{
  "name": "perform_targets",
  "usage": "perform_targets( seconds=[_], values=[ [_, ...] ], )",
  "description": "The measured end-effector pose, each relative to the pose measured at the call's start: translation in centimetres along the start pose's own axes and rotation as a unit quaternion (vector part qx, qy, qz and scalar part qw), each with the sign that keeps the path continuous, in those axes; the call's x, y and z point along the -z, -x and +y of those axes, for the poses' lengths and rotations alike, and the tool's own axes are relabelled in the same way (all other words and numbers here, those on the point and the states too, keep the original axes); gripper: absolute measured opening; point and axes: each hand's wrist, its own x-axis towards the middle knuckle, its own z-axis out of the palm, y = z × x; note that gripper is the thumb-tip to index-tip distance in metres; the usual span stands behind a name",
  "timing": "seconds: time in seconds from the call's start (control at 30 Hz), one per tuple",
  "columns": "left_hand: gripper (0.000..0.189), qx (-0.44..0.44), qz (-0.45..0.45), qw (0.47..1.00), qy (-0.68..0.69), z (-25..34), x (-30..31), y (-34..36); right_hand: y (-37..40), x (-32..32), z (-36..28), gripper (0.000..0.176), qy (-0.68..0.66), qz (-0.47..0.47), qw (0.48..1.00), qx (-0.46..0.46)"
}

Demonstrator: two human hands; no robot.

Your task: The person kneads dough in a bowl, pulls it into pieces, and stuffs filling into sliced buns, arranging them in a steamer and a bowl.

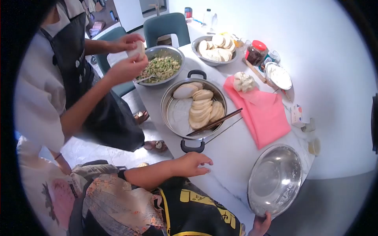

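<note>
Both hands are sitting well apart, bare white marble table (232,157) lying between: your left hand (193,163) is resting open at its near edge. Your right hand (260,225) is clasping the lower rim of the empty, shiny round steel basin (275,179), which is overhanging the table's corner.

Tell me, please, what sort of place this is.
Probably a home kitchen or dining corner. A white table holds a pot of folded dumplings, a bowl of green filling stands behind it, and a person in an apron shapes one more.
</note>
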Motion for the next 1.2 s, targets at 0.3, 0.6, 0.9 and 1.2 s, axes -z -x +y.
perform_targets(
  seconds=[0.3, 0.6, 0.9, 1.2],
  values=[
    [0.032, 0.008, -0.056, 0.998, 0.025, 0.2, -0.4, -1.0, -1.0, -0.1, 0.4, 0.048, 0.002, 0.081, 0.997, 0.008],
    [0.030, 0.039, -0.020, 0.998, 0.040, -0.8, 2.1, 0.0, -1.5, -1.8, 1.0, 0.047, -0.025, 0.125, 0.991, -0.027],
    [0.027, 0.053, 0.085, 0.991, 0.092, -3.3, 4.3, 1.6, -0.7, -6.0, 1.1, 0.042, 0.020, 0.195, 0.980, -0.018],
    [0.020, 0.092, 0.108, 0.939, 0.314, -2.5, 10.1, -1.8, -1.6, -3.4, 1.9, 0.046, 0.047, 0.153, 0.987, -0.026]
  ],
)
